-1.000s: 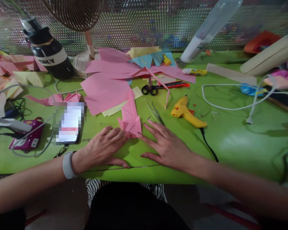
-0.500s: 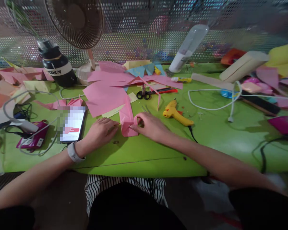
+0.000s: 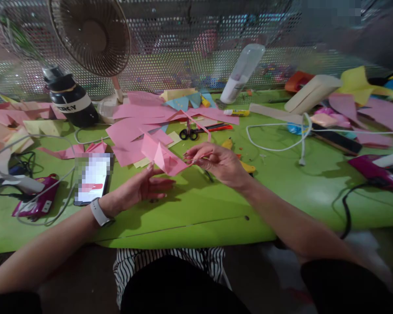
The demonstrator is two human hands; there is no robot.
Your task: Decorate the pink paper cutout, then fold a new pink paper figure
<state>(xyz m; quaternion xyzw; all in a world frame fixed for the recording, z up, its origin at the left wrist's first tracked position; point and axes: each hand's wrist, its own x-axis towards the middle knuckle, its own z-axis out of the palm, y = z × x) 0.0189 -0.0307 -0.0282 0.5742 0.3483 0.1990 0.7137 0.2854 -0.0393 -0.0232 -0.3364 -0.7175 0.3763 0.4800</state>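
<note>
A folded piece of pink paper (image 3: 167, 159), with a pointed flap standing up in its middle, is raised a little over the green table (image 3: 196, 209). My right hand (image 3: 221, 163) pinches its right corner between thumb and fingers. My left hand (image 3: 140, 187), with a pale watch on the wrist, is below and left of the paper. Its fingers are stretched out and apart; the thumb tip is close to the paper's edge, and whether it touches I cannot tell. Beyond the paper lie loose pink sheets (image 3: 124, 135) and black-handled scissors (image 3: 188, 133).
A yellow glue gun (image 3: 248, 167) lies partly hidden behind my right hand. A lit phone (image 3: 93, 181) is left of my left wrist, near a purple power strip (image 3: 41, 203) with cables. A black bottle (image 3: 74, 100), a fan (image 3: 93, 39) and a clear bottle (image 3: 242, 74) stand along the back.
My right hand has lifted and turned the folded pink paper up off the table. My left hand has opened, its fingers spreading. The whole view has shifted slightly.
</note>
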